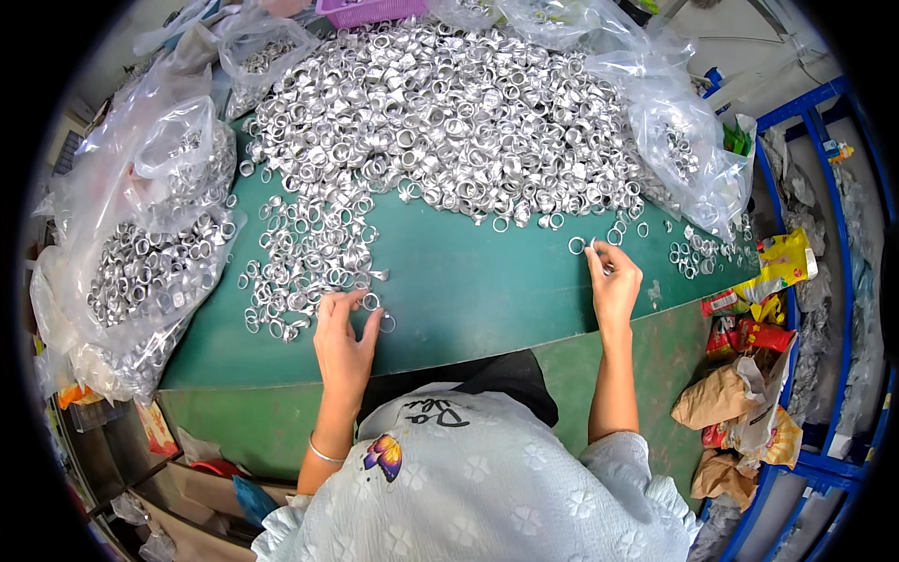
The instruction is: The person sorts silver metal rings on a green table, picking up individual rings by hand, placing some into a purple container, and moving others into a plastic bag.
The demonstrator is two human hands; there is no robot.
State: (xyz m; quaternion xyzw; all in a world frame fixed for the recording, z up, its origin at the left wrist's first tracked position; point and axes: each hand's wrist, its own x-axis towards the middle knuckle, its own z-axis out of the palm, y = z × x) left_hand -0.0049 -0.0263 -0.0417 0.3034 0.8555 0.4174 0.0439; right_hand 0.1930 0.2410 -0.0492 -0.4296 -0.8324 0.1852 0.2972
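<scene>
Left hand [345,339] on the green worktop [468,281], fingers [361,298] pinching a small silver metal ring [371,302] at the near edge of a loose scatter of rings [304,253]. Right hand [613,281] well apart to the right, fingers [594,255] pressed together just beside a single ring [577,245]; can't tell if it holds anything. Big heap of rings [449,112] fills the far side of the worktop. Clear plastic bags of rings at left [150,262] and right [688,155]. Snack wrappers [763,309] off the right edge.
</scene>
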